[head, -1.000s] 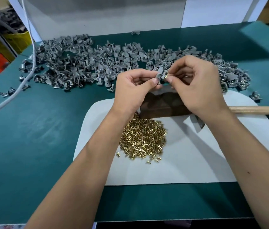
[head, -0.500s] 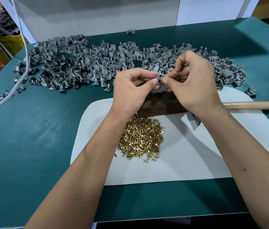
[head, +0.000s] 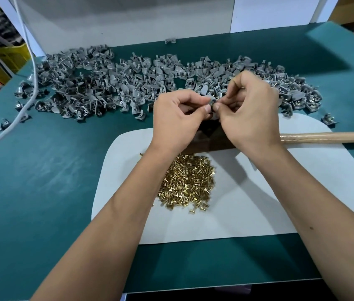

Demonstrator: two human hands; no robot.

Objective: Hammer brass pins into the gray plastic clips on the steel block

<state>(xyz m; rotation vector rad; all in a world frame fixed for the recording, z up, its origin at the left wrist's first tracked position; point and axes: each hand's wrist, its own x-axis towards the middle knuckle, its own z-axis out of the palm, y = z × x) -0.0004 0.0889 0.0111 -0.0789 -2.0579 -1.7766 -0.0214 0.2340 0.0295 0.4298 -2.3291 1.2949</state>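
Both hands are meeting above the steel block [head: 200, 140]: the left hand [head: 178, 118] is pinching a gray clip [head: 212, 102] while the right hand [head: 247, 114] is pinching at it too, likely seating a pin before hammering. The brass pins [head: 188, 181] are lying just below the wrists, the loose clips [head: 111, 83] beyond the knuckles. The hammer handle [head: 328, 136] is waiting just right of the right hand, with bare surface [head: 41, 181] left of the left hand.

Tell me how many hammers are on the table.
1. Only its wooden handle shows, lying at the right edge of the white mat; the head is hidden behind the right hand. No other shows.
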